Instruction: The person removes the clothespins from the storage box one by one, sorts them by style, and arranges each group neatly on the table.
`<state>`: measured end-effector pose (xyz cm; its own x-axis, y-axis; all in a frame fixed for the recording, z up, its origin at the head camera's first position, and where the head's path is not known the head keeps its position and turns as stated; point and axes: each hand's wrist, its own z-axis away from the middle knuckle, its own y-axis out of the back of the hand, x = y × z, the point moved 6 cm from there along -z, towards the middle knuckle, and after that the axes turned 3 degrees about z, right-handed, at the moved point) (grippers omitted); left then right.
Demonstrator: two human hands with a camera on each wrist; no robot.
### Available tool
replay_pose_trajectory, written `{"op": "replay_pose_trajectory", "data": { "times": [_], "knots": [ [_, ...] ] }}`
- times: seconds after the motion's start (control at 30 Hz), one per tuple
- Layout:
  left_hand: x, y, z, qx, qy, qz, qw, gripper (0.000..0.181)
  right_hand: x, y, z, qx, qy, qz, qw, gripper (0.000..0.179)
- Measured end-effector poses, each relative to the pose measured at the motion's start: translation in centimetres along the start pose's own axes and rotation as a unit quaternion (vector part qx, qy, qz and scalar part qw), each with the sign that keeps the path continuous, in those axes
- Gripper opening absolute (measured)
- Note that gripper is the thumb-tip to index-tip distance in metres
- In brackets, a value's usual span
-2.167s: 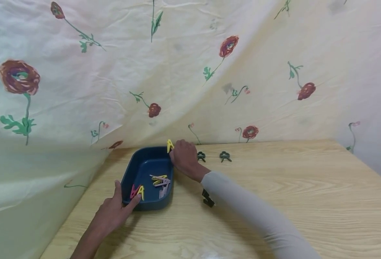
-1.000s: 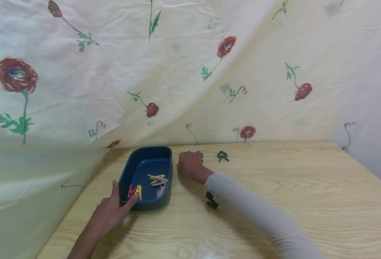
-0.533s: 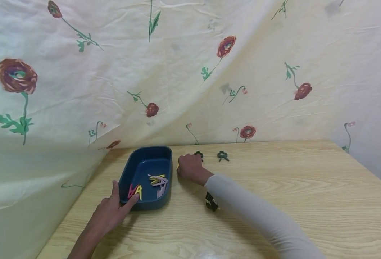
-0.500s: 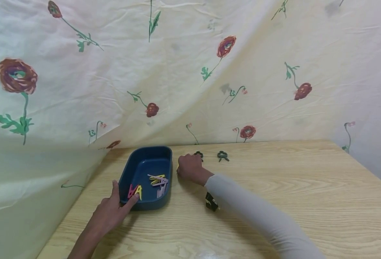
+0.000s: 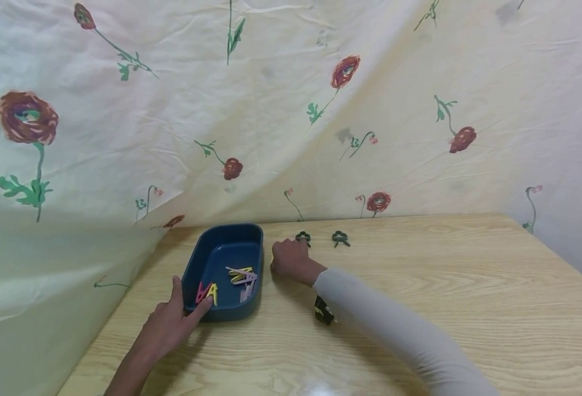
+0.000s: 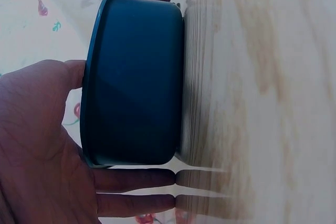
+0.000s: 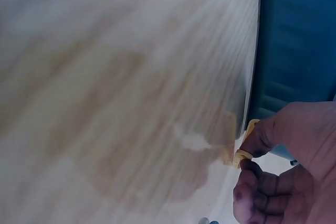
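In the head view a blue plastic tray (image 5: 222, 314) stands on the wooden table. My left hand (image 5: 168, 322) holds its near left corner, thumb at the rim and fingers along the outer side. The left wrist view shows that hand's (image 6: 42, 124) fingers straight beside the tray wall (image 6: 134, 82). Right of the tray, low over the table, my right hand (image 5: 291, 259) pinches a yellow clothespin (image 7: 242, 157) between thumb and forefinger. In the head view the hand mostly hides it. Inside the tray lie a pink clothespin (image 5: 201, 292), yellow clothespins (image 5: 213, 292) and lilac clothespins (image 5: 248, 286).
Two dark green flower-shaped clips (image 5: 341, 238) sit by the table's back edge, one just behind my right hand. A black clip (image 5: 322, 311) lies under the right forearm, partly covered by the sleeve (image 5: 384, 319). A flowered cloth (image 5: 271, 110) hangs behind and to the left.
My right hand has brought the yellow clothespin from the tray's far right rim down to the table beside it. Over the last half second it has barely shifted. The left hand keeps its hold.
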<state>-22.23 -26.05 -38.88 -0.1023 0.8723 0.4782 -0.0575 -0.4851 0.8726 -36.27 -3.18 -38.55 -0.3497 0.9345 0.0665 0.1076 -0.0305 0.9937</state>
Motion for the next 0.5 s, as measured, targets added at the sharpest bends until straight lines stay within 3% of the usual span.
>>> {"op": "replay_pose_trajectory", "data": {
  "times": [0.5],
  "knots": [
    [0.02, 0.05, -0.03, 0.004, -0.011, 0.001, 0.9999, 0.114, -0.65, 0.01, 0.95, -0.019, 0.013, 0.013, 0.9996, 0.025]
  ]
}}
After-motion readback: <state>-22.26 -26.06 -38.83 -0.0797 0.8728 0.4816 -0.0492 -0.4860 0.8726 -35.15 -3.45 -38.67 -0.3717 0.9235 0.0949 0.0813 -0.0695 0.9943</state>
